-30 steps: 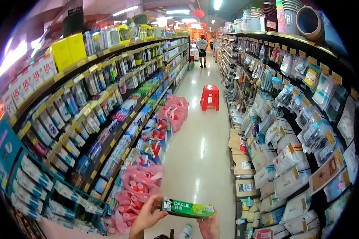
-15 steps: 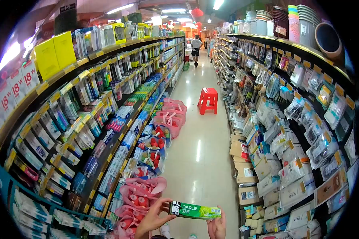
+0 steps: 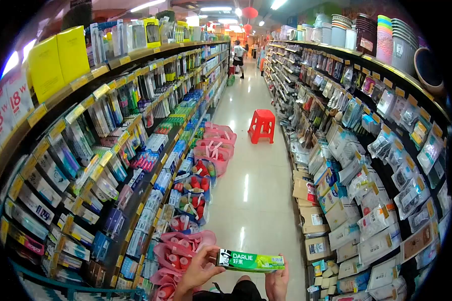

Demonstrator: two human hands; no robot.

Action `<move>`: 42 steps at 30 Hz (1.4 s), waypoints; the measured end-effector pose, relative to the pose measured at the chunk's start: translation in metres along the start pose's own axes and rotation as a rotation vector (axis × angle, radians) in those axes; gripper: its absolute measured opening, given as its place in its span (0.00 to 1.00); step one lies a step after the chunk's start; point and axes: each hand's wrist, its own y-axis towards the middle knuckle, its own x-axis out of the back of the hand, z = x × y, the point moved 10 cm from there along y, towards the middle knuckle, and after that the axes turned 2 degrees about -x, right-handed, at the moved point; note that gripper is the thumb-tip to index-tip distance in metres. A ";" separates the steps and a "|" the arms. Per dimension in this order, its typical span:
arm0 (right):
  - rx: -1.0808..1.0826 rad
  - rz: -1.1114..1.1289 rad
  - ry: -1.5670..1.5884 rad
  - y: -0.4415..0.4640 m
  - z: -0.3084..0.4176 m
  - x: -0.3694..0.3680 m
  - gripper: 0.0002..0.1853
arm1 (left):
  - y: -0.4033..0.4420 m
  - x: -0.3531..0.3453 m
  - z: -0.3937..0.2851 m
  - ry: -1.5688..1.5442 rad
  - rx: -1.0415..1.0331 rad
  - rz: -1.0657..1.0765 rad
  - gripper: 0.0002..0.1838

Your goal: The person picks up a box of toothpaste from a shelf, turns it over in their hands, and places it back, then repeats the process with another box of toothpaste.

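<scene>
The left hand (image 3: pixel 202 268) and right hand (image 3: pixel 276 282) grip opposite ends of the green box (image 3: pixel 257 262), held above the floor (image 3: pixel 228 220). A red stool (image 3: pixel 262 125) stands farther down the aisle.

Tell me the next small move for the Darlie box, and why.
I'd probably swing the green Darlie box toward the left-hand shelving: the left hand and right hand hold it by opposite ends, printed face in view, and that shelving carries rows of green packs.
</scene>
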 end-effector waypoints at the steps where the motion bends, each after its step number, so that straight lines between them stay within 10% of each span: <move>1: -0.035 -0.021 -0.049 0.007 -0.007 0.002 0.35 | 0.007 0.009 0.005 0.000 -0.009 -0.019 0.30; 22: -0.028 0.074 -0.026 0.241 0.020 0.024 0.34 | 0.246 0.000 0.065 -0.035 0.229 -0.030 0.26; 29: 0.076 -0.096 -0.167 0.278 0.080 0.030 0.33 | 0.320 -0.040 0.041 0.023 0.122 -0.021 0.31; 33: 0.315 0.021 -0.284 0.308 0.115 0.008 0.38 | 0.349 -0.038 0.017 -0.111 -0.300 0.123 0.37; 42: 0.120 0.027 -0.176 0.449 0.052 0.006 0.34 | 0.468 0.025 0.089 -0.202 -0.097 -0.001 0.35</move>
